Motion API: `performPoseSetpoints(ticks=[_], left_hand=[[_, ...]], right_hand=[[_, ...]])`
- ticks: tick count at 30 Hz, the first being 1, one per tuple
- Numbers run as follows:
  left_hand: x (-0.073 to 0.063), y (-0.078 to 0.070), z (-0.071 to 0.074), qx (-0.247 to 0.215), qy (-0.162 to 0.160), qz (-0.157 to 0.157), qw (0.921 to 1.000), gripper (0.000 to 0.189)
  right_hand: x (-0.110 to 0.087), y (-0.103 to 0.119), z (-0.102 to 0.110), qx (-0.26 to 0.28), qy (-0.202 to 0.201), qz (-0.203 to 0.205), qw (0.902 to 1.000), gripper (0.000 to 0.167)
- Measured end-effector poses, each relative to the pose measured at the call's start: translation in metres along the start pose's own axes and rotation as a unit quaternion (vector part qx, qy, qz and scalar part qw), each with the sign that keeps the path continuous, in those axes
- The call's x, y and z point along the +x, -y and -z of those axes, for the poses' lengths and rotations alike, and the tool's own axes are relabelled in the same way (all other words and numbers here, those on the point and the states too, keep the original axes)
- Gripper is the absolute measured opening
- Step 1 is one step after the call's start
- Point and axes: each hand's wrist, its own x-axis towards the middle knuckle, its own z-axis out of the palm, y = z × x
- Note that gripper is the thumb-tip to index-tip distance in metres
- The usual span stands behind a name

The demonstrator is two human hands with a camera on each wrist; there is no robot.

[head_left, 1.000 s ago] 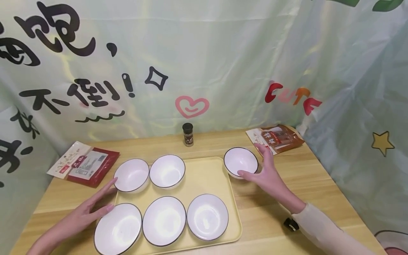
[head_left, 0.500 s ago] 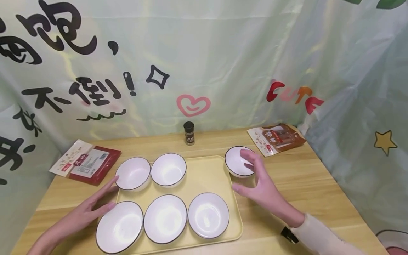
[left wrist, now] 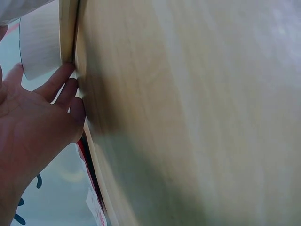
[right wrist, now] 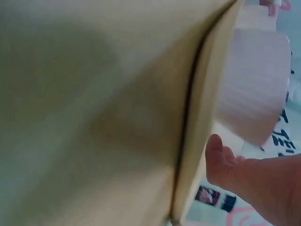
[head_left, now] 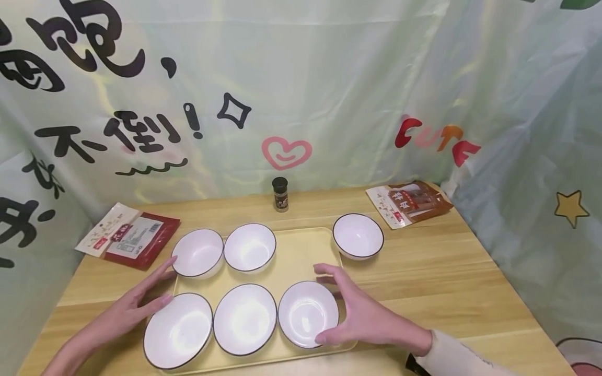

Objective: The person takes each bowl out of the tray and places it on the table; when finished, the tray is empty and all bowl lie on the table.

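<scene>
A yellow tray lies on the table with white, dark-rimmed bowls in it. My left hand has its fingers stretched along the tray's left side. Its index fingertip is at the back-left bowl, its thumb at the rim of the front-left bowl. In the left wrist view, fingertips meet the tray's edge. My right hand spreads around the right side of the front-right bowl, thumb over its near rim. Whether it touches the bowl I cannot tell. Other bowls are front-middle and back-middle.
Another bowl stands by the tray's back-right corner. A red spice packet lies at the left, a brown packet at the back right. A black-capped spice jar stands near the printed cloth behind the table.
My right hand has left the bowl at the tray's back-right corner and come forward and left to the front-right bowl. My left hand stays where it was.
</scene>
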Motion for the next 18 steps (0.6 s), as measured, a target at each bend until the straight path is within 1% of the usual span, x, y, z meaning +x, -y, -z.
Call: performPoseSetpoints(ticks=[3, 8, 11, 14, 18], left_hand=[[0.001, -0.001, 0.001, 0.003, -0.002, -0.001, 1.0, 0.079], [0.001, -0.002, 0.0, 0.022, -0.005, 0.001, 0.9998, 0.078], [-0.001, -0.002, 0.001, 0.031, -0.01, 0.002, 0.9995, 0.079], [-0.003, -0.001, 0.001, 0.024, -0.012, -0.001, 0.9996, 0.08], [-0.002, 0.0, 0.001, 0.017, -0.006, -0.009, 0.9998, 0.081]], right_hand=[[-0.001, -0.004, -0.006, -0.008, 0.017, 0.0, 0.9998, 0.118], [-0.004, -0.007, -0.015, -0.007, 0.019, -0.017, 0.9996, 0.124], [-0.003, -0.005, -0.018, -0.003, 0.025, -0.028, 0.9993, 0.126], [-0.002, -0.005, -0.021, -0.003, 0.029, -0.026, 0.9992, 0.127], [-0.002, -0.005, -0.021, -0.018, 0.021, -0.022, 0.9994, 0.126]])
